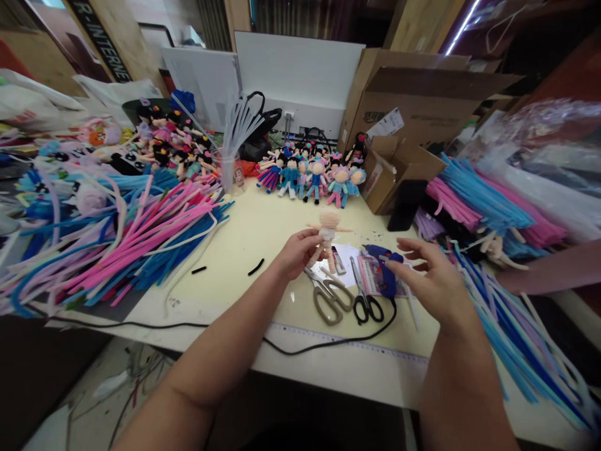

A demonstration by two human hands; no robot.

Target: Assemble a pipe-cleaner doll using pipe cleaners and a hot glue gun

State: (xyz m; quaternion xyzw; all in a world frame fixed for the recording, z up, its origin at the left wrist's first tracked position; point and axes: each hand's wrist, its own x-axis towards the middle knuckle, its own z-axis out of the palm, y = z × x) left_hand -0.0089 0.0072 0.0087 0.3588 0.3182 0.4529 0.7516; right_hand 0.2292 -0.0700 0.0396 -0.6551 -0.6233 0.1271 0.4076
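Note:
Between the fingertips of my left hand (300, 252) is a small pale doll (329, 222) with a round head, outstretched arms and a white body, held upright. My right hand (434, 275) is spread open beside a blue glue gun (387, 275) that lies on the table; whether the fingers touch it I cannot tell. Below the doll are beige-handled scissors (327, 303), and to their right black-handled scissors (367, 307). A small tube (338, 260) rests on white paper (350, 258) behind them.
Pink and blue pipe cleaners (154, 238) pile up at left, more (488, 194) at right. Finished dolls (314, 178) stand at the back beside a cardboard box (413, 106). A black cord (319, 346) crosses the table's front. Two short black pieces (256, 267) lie left of centre.

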